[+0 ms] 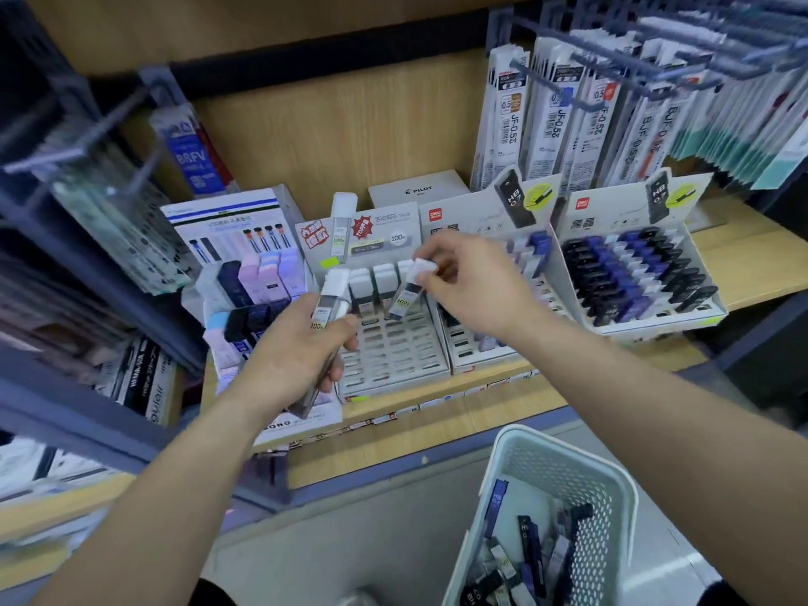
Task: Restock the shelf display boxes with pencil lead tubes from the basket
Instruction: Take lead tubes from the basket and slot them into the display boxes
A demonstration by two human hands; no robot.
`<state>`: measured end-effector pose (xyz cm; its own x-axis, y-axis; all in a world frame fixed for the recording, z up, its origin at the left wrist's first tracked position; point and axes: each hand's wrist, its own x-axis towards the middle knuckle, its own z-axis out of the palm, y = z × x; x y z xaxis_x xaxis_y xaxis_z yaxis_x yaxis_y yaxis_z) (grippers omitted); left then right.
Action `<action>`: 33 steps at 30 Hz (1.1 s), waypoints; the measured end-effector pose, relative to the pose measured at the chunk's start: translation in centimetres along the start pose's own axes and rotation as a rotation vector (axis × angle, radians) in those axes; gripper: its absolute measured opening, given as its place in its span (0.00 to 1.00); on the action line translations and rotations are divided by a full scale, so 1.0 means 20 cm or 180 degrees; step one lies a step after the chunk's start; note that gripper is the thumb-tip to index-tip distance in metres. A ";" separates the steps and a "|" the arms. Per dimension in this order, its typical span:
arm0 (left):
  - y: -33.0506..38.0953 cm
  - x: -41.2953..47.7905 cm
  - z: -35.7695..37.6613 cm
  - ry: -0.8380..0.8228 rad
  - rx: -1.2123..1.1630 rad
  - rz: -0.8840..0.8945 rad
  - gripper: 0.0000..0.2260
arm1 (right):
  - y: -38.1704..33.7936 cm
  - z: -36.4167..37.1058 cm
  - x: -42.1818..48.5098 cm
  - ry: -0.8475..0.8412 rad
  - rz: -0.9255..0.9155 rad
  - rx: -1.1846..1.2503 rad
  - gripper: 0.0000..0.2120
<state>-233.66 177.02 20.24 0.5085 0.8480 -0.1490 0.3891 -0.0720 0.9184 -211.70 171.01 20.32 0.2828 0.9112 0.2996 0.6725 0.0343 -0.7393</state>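
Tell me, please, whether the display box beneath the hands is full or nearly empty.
Nearly empty: the display box holds tubes only in its back rows; front slots bare.

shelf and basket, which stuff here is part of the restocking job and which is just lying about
In the job: right hand pinching a lead tube; left hand holding spare tubes; white display box with empty slots; basket of loose tubes.
Just about: hanging refill packs; pilot box.

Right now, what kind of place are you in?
Most likely a stationery shop: pen refill packs hang in rows, display boxes of pencil lead tubes sit on a wooden shelf, and a white basket holds more tubes.
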 end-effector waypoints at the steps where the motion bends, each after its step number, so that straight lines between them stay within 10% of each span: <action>1: -0.01 -0.01 -0.02 -0.0010 -0.0008 0.0009 0.06 | 0.00 0.04 0.01 -0.0059 -0.0087 -0.0103 0.03; 33: -0.10 -0.09 -0.20 -0.0024 0.0149 0.0206 0.10 | 0.01 0.36 0.07 -0.0286 -0.0748 -0.1037 0.14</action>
<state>-238.36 177.65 20.13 0.5395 0.8368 -0.0928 0.3907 -0.1512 0.9080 -216.08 175.16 16.18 0.0445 0.9267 0.3731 0.8971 0.1272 -0.4230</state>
